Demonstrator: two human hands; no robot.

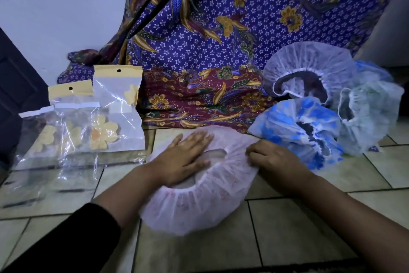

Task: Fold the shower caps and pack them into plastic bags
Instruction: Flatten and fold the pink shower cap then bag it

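Cap (199, 204), pink, light and floppy, is lying on the tile floor (287, 228) while your left hand (183, 157) is pressing it flat, fingers spread, and your right hand (274, 160) is pinching its elastic rim.

- Pink shower cap (199, 204): translucent, gathered elastic rim, lying opening-up and flattened on the tiled floor.
- Blue-printed shower cap (285, 122): crumpled, opening facing forward, just right of the pink one.
- White shower caps (309, 62): two, puffed, piled behind and beside the blue one.
- Plastic bags (88, 122): clear, yellow headers, flower prints, lying overlapped at left.
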